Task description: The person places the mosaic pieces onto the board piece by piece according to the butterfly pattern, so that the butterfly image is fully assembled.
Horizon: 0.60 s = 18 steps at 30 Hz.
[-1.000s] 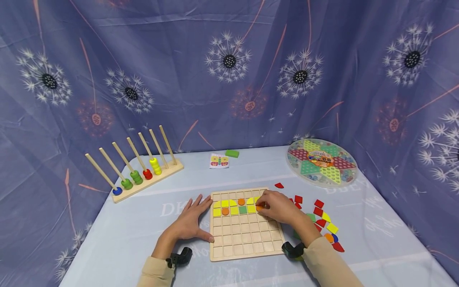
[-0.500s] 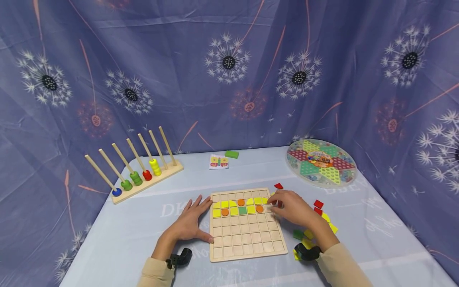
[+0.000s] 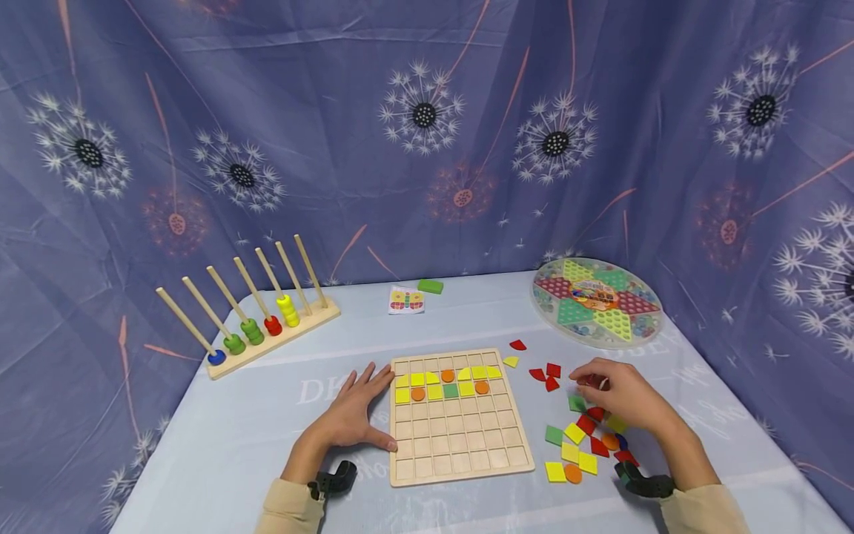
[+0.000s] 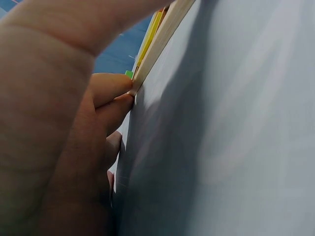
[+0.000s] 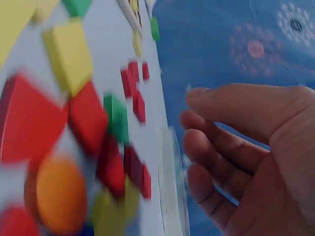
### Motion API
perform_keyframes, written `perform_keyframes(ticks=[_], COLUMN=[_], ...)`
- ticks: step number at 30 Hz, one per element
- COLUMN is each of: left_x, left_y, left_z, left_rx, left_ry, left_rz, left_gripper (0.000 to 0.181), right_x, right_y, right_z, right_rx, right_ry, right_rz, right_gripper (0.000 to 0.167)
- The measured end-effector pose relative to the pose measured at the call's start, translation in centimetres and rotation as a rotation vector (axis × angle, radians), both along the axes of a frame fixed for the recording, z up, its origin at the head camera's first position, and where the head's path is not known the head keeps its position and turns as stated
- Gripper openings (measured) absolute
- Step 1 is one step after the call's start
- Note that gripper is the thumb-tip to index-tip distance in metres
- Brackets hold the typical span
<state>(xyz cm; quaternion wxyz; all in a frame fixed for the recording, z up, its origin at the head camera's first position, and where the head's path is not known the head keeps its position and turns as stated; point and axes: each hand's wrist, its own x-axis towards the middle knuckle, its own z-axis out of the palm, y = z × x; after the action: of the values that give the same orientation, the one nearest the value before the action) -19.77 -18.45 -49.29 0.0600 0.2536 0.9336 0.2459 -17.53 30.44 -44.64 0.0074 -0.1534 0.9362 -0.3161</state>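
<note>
A square wooden grid board lies on the table, its upper rows partly filled with yellow pieces, orange discs and a green square. My left hand rests at its left side, fingers spread and the thumb touching the frame. In the left wrist view, fingertips of that hand meet the board's edge. My right hand hovers over loose shape pieces. Its fingers are loosely bent, and the right wrist view shows nothing between thumb and fingertips.
Behind the board lie a butterfly pattern card and a green block. A bead-and-peg stand is at the back left. A round star-patterned game board sits back right. Red pieces lie between board and right hand.
My right hand has let go of an orange disc in the second filled row. It has moved right, off the board, to above the loose pieces. The left hand has stayed put.
</note>
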Motion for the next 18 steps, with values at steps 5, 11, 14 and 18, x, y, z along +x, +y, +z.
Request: perform_keyframes(ticks=[5,11,14,18], left_x=[0.0,0.1,0.0,0.0], left_y=[-0.1,-0.1,-0.1,0.0], left_z=[0.0,0.0,0.0,0.0], left_rx=[-0.007,-0.01,-0.011,-0.004], left_ry=[0.0,-0.002,0.002,0.001], left_rz=[0.004,0.001,0.001,-0.003], left_gripper=[0.13,0.13,0.13,0.13], right_x=[1.1,2.4,2.7,2.8], right_y=[2.7,4.5,4.9,5.0], right_z=[-0.4,-1.4,-1.9,-2.2], right_rx=[-0.008,-0.009,-0.001,0.022], right_ry=[-0.055,-0.175,-0.223,-0.247], right_rz=[-0.012,-0.042,-0.068,-0.11], right_gripper=[0.018,0.023,0.028,0.032])
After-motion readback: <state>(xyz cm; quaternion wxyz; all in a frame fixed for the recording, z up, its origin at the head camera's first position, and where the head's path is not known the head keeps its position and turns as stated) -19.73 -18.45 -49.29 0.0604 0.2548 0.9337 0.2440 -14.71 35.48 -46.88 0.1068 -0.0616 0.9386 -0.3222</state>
